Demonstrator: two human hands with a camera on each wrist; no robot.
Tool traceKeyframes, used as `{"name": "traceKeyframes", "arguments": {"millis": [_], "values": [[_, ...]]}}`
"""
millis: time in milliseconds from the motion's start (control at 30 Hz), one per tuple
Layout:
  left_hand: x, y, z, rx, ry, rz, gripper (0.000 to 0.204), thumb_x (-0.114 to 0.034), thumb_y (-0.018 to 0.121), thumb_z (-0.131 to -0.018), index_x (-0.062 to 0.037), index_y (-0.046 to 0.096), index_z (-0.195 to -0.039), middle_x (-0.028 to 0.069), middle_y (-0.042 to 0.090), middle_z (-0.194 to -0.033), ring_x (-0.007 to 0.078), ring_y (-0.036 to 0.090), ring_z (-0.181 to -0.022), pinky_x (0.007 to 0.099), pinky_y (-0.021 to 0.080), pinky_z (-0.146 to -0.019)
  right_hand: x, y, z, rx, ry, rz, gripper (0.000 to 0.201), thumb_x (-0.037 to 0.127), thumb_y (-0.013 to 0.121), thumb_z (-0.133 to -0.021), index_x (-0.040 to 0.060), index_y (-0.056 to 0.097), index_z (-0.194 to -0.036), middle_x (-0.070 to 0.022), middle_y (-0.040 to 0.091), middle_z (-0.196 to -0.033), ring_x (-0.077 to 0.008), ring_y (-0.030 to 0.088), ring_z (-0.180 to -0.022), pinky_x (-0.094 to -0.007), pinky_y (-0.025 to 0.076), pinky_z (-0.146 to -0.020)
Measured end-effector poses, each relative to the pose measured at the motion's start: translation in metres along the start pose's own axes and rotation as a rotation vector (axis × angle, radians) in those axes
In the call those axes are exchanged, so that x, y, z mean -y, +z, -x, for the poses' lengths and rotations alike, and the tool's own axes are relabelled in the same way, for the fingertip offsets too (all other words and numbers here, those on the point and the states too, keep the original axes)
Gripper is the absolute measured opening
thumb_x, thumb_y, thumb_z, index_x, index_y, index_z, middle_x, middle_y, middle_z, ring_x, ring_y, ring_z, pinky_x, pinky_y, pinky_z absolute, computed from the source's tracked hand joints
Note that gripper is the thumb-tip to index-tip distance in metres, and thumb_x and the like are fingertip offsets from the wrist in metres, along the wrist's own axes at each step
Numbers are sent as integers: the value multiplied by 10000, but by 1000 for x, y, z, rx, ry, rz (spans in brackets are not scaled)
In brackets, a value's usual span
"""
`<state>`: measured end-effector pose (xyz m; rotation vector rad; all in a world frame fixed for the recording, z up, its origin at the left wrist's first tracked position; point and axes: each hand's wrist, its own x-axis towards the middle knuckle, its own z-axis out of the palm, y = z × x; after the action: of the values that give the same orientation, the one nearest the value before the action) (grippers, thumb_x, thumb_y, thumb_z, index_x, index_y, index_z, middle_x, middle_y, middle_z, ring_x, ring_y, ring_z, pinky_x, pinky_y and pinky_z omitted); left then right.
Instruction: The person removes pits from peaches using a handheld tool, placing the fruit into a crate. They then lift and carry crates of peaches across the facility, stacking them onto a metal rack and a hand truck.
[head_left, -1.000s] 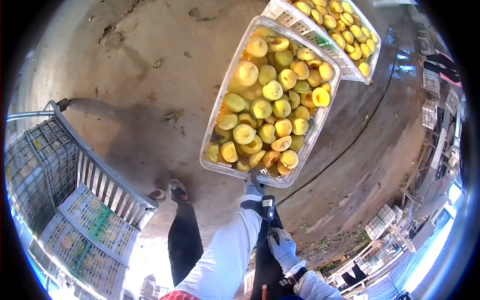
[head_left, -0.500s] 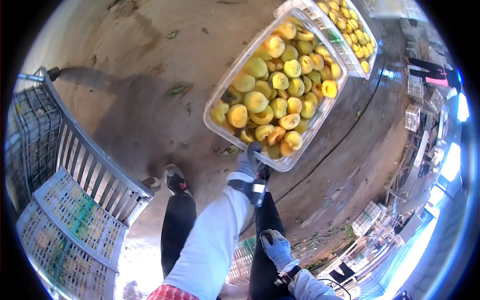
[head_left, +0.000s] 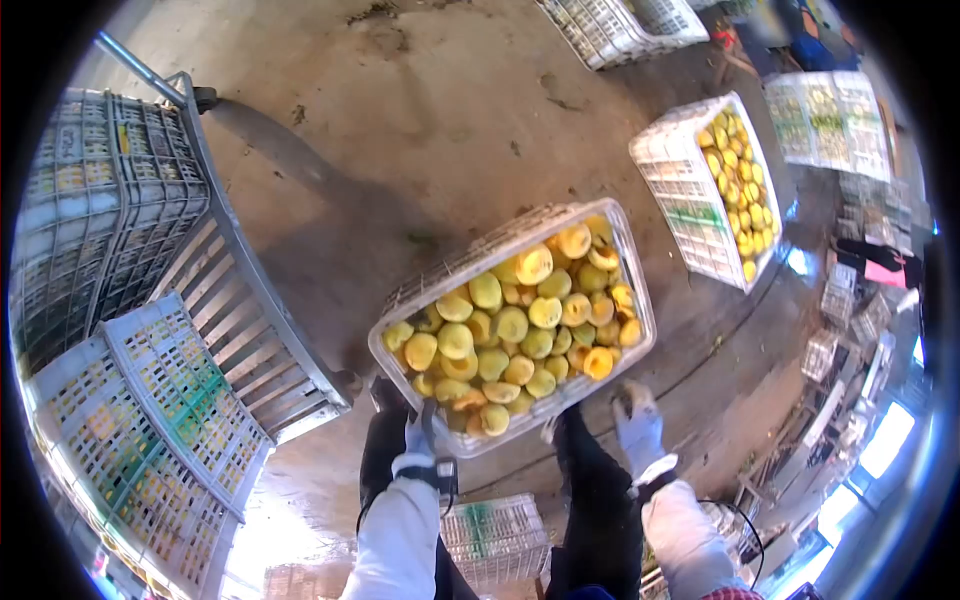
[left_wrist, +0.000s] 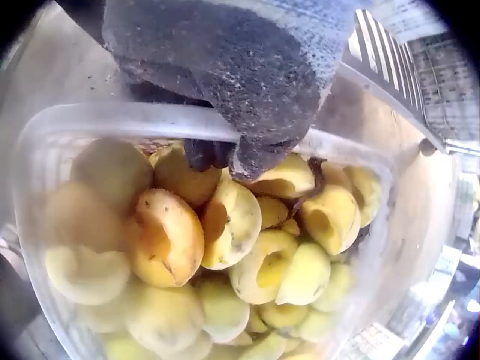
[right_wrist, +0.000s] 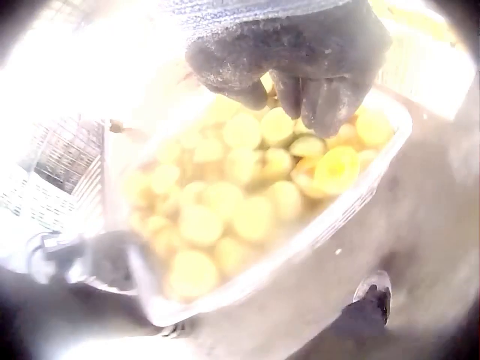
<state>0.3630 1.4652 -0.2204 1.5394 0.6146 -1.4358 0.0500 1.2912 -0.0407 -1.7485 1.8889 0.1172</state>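
A white plastic crate [head_left: 480, 446] full of yellow peach halves [head_left: 510, 325] lies in front of the person's legs, tilted in the head view. My gloved left hand [head_left: 420, 432] grips the rim at its near left corner. In the left wrist view, the dark-coated fingers of this hand [left_wrist: 225, 75] curl over the rim [left_wrist: 150, 118], tips just above the fruit. My gloved right hand [head_left: 640, 430] is off the crate's near right corner. Loosely bent fingers of that hand [right_wrist: 292, 60] overlap the fruit in the right wrist view, holding nothing.
A slatted metal trolley [head_left: 265, 300] carrying stacked crates [head_left: 150, 400] stands at left. Another crate of peaches [head_left: 680, 165] is at the upper right, with a further crate [head_left: 625, 35] beyond. One more crate [head_left: 500, 540] sits near the person's legs.
The crate has swung from lengthwise to more crosswise and sits lower in the head view, left hand still on its rim. The right hand has moved from the thigh toward the crate's right side.
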Motion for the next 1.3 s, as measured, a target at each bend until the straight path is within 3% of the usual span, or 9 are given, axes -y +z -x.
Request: {"name": "traceKeyframes", "arguments": {"millis": [200, 300, 500, 700, 933, 1067, 1167, 1233, 1300], "values": [[19, 46, 1, -297, 155, 315, 257, -70, 675, -826, -98, 551, -1049, 26, 590, -859, 172, 601, -741, 293, 501, -602, -71, 26, -212, -192, -36, 333, 269, 238, 614, -875, 11, 553, -1007, -164, 574, -956, -308, 547, -852, -377, 445, -771], [19, 45, 10, -321, 164, 311, 266, -63, 643, -853, -90, 542, -1098, 25, 603, -936, 159, 603, -799, 296, 515, -661, -96, 39, -230, -344, 118, -546, 170, 129, 663, -853, 39, 537, -922, -24, 536, -848, -126, 490, -753, -267, 430, -681], [46, 26, -18, -282, 173, 346, 317, -82, 688, -813, -59, 558, -1102, 36, 621, -913, 141, 605, -808, 268, 500, -698, -70, 31, -257, 288, 255, -962, 241, 196, 640, -885, 48, 548, -1052, -12, 555, -884, -114, 514, -723, -273, 442, -617], [22, 42, -10, -395, 108, 288, 233, -95, 699, -810, -25, 554, -978, 74, 630, -849, 145, 608, -670, 272, 498, -556, -142, 48, -293, 232, 291, -715, 321, 196, 695, -840, 59, 533, -1081, 0, 570, -698, -109, 507, -494, -246, 419, -441], [85, 2, -42, -47, 102, 546, 190, -159, 693, -819, -56, 563, -910, 25, 585, -748, 150, 562, -621, 245, 457, -556, 8, -73, -226, 56, 164, -404, 449, 276, 722, -812, 52, 512, -1140, 14, 530, -610, -101, 475, -453, -254, 368, -404], [43, -8, 70, 91, 163, 516, 168, -172, 630, -815, -42, 600, -918, 50, 599, -783, 176, 585, -698, 285, 489, -643, 127, -162, -175, 33, 67, -243, 479, 275, 732, -803, 43, 507, -1157, 11, 532, -614, -105, 477, -458, -252, 372, -403], [-32, -14, 180, 24, -112, 744, 104, -81, 557, -800, -30, 615, -869, 61, 610, -805, 165, 595, -701, 268, 493, -625, 211, -199, -144, -14, -83, -155, 483, 264, 748, -783, 14, 531, -1134, -7, 552, -653, -117, 491, -485, -252, 398, -430], [-14, -26, 203, 130, -55, 831, 134, -110, 586, -766, -47, 605, -883, 24, 566, -734, 167, 562, -652, 283, 502, -624, 271, -202, -133, 97, -491, -124, 426, 213, 708, -806, -50, 565, -1109, -117, 648, -918, -193, 587, -716, -317, 484, -662], [-44, -42, 249, 22, 252, 675, 129, -109, 596, -757, -53, 613, -873, 12, 571, -710, 183, 573, -623, 282, 503, -604, 377, -201, -93, 222, -458, 139, 434, 256, 680, -822, -58, 580, -1103, -153, 659, -996, -212, 607, -883, -342, 478, -783]]}}
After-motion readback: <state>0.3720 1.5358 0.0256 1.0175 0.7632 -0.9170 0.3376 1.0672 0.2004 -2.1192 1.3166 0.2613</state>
